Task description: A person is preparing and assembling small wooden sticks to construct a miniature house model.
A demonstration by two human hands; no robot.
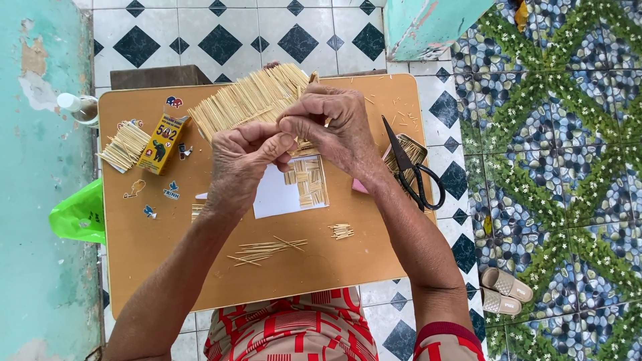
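Pinching a thin wooden stick (327, 122) between their fingertips, the left hand (244, 160) and right hand (334, 127) meet at the centre of the frame, both closed on it above a small brown table (167, 267). Directly beneath the hands lies a white card (274, 197) bearing a woven panel of sticks (309, 180) (a basket-weave pattern). A large fanned bundle of sticks (247, 100) lies just above the hands, at upper centre. Black scissors (411, 174) rest to the right of the hands, over a woven piece at the table edge. A yellow glue box (162, 142) and a smaller stick bundle (124, 147) occupy the upper left of the table. Loose sticks (264, 251) lie scattered at lower centre. A green plastic bag (80, 214) sits at the left of the table. A pair of beige sandals (503, 291) stands on the patterned floor, lower right.
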